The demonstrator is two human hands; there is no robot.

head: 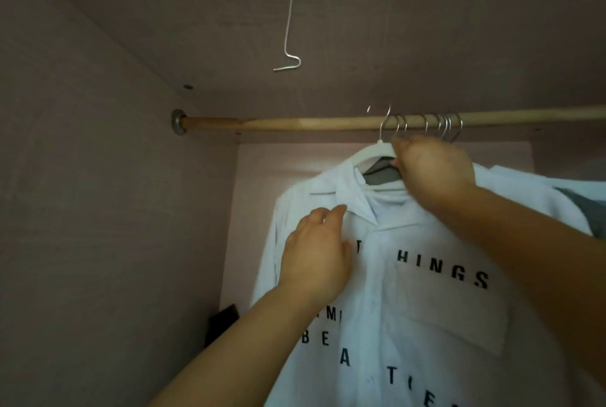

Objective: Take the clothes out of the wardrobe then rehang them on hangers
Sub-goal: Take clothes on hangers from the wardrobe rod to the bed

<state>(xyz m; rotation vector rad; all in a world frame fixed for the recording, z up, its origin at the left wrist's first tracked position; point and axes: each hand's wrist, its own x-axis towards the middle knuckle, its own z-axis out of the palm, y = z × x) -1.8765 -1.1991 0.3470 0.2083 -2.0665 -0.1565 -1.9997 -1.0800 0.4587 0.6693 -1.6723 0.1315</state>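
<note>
Item: white shirt (pixel 426 324), black lettering, buttoned, on a white hanger (pixel 370 152); it hangs directly below the wooden rail (pixel 295 122), toward the rail's right half. Hanger long axis: roughly parallel to the rail, shoulders slanting slightly down to the right. The hanger's hook crests level with the top of the rail, at its front; whether it bears on the rail cannot be told. Right grip (pixel 429 170): just under the rail, fingers curled round the hanger's neck; it is the nearer hand and likely the one to lift. Left grip (pixel 314 249): further below the rail, fingers relaxed and laid flat on the shirt front beside the collar, holding nothing. Also: other hanger hooks (pixel 442 126) bunched on the rail just right of the white hanger; wire hook (pixel 288 29) dangling above the rail.
</note>
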